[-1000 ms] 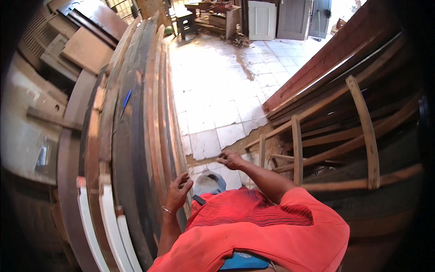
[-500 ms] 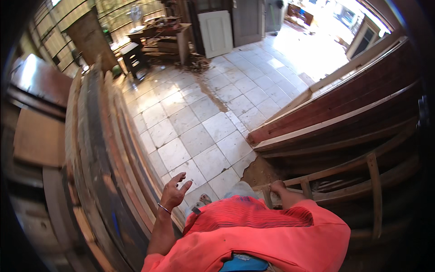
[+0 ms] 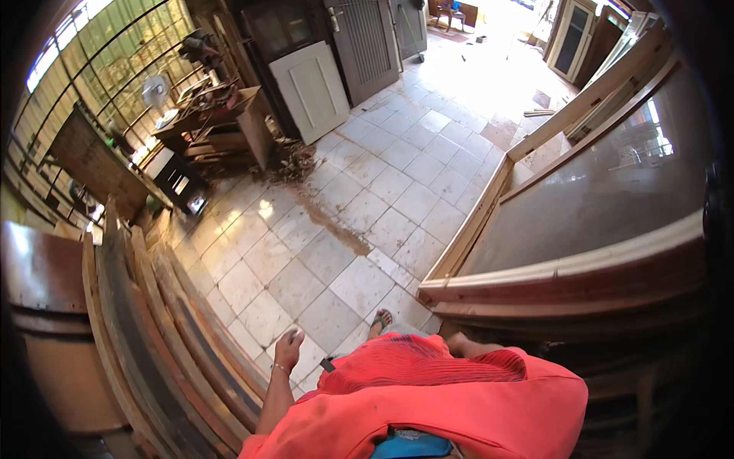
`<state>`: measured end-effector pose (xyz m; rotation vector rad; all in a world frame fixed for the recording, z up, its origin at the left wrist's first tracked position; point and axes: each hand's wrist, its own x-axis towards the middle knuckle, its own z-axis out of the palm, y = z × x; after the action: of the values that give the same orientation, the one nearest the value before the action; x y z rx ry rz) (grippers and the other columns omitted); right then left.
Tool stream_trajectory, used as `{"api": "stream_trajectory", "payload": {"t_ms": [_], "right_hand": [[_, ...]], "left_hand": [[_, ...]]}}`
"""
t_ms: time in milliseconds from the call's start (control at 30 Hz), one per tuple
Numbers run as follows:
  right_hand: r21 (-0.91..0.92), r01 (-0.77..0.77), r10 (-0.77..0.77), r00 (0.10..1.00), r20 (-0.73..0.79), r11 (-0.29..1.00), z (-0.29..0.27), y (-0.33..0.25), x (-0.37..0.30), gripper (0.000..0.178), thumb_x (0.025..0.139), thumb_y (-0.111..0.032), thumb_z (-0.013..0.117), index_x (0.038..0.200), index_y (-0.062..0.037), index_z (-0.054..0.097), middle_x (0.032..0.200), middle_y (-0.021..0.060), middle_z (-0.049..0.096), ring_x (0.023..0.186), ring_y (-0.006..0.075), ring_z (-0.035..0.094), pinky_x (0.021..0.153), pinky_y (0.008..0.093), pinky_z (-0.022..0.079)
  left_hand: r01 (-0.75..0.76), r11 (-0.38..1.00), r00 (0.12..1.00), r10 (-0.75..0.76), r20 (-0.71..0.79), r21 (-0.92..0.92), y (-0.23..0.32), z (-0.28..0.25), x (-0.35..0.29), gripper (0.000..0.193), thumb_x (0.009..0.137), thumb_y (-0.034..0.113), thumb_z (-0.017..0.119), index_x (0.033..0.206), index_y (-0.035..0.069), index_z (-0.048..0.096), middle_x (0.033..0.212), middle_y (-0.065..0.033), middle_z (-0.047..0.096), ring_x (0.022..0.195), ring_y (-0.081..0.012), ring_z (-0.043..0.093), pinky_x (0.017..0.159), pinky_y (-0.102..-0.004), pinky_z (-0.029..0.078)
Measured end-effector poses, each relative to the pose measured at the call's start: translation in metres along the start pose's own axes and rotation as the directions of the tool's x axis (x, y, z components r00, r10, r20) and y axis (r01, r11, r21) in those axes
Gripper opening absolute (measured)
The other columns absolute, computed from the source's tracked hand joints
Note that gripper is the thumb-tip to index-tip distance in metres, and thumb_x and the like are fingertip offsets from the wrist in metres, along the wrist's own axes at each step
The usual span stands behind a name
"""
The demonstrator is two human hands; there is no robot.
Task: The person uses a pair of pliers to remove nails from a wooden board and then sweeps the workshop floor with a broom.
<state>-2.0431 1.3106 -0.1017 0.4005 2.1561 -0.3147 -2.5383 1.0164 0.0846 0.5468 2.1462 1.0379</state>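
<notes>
My left hand (image 3: 287,350) hangs over the tiled floor, just right of the stacked long boards (image 3: 172,321) and apart from them. Its fingers are loosely bent with the thumb off to one side, and nothing shows in it. On my other side, my right hand (image 3: 460,344) is partly behind the red shirt, low near the corner of a wooden frame (image 3: 489,287); its fingers cannot be made out. One foot in a sandal (image 3: 380,320) shows ahead of the shirt.
The frame holds a grey glassy panel (image 3: 596,183) along the right. Ahead left stands a cluttered wooden workbench (image 3: 229,126), with a black stool (image 3: 180,180) and a fan (image 3: 155,90) by it. Wood debris (image 3: 294,159) lies on the tiles. A white door panel (image 3: 311,92) leans farther back.
I have moved forward along the floor; the workbench and stool are nearer. The glassy panel has come into view at right. My left hand has swung lower, its fingers less spread.
</notes>
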Motion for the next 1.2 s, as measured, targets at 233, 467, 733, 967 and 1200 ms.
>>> {"api": "stream_trajectory", "payload": {"t_ms": [233,467,733,967,1200], "right_hand": [[0.812,0.047,0.564,0.696,-0.445,0.582,-0.358,0.150,0.069,0.050,0.088,-0.050,0.055,0.108,-0.0057,0.068,0.112,0.0204,0.065,0.107,0.0363,0.061,0.095,0.0425,0.046],[0.887,0.182,0.599,0.678,-0.426,0.424,-0.550,0.230,0.116,0.052,0.086,-0.052,0.058,0.112,-0.0073,0.067,0.116,0.0192,0.065,0.108,0.0353,0.060,0.095,0.0408,0.047],[0.649,-0.496,0.590,0.802,0.089,0.576,-0.366,0.370,0.177,0.030,0.096,-0.031,0.048,0.116,-0.0186,0.067,0.105,0.0081,0.070,0.088,0.0264,0.069,0.072,0.0408,0.057],[0.914,-0.060,0.791,0.481,0.378,-0.400,-0.493,0.423,0.158,0.038,0.081,-0.040,0.070,0.104,-0.0097,0.072,0.092,0.0124,0.070,0.084,0.0232,0.066,0.073,0.0351,0.052],[0.710,-0.356,0.459,0.573,0.679,-0.607,-0.441,0.539,0.220,0.043,0.080,-0.042,0.070,0.101,-0.0050,0.072,0.097,0.0156,0.071,0.091,0.0252,0.068,0.081,0.0376,0.053]], "left_hand": [[0.743,0.517,0.551,-0.833,-0.051,-0.425,-0.102,-0.002,0.080,0.040,0.089,0.039,0.061,0.108,0.004,0.060,0.087,-0.0077,0.065,0.072,-0.0236,0.060,0.064,-0.0419,0.049],[0.563,0.797,0.793,-0.595,0.127,0.221,-0.014,0.052,0.259,0.035,0.090,0.038,0.058,0.097,0.004,0.063,0.082,-0.0102,0.066,0.071,-0.0240,0.061,0.064,-0.0420,0.049],[0.303,0.931,0.900,-0.350,0.261,0.203,0.207,0.101,0.645,0.035,0.090,0.037,0.055,0.084,0.004,0.066,0.077,-0.0131,0.066,0.069,-0.0245,0.062,0.064,-0.0421,0.049],[-0.138,0.970,0.980,0.105,0.168,0.201,0.448,0.163,0.940,0.032,0.086,0.027,0.068,0.098,-0.003,0.069,0.086,-0.0076,0.070,0.077,-0.0162,0.062,0.070,-0.0308,0.049],[-0.260,0.948,0.921,0.186,0.342,0.184,0.600,0.379,1.007,0.034,0.090,0.033,0.062,0.095,0.000,0.068,0.073,-0.0043,0.064,0.069,-0.0154,0.059,0.067,-0.0326,0.048]]}}
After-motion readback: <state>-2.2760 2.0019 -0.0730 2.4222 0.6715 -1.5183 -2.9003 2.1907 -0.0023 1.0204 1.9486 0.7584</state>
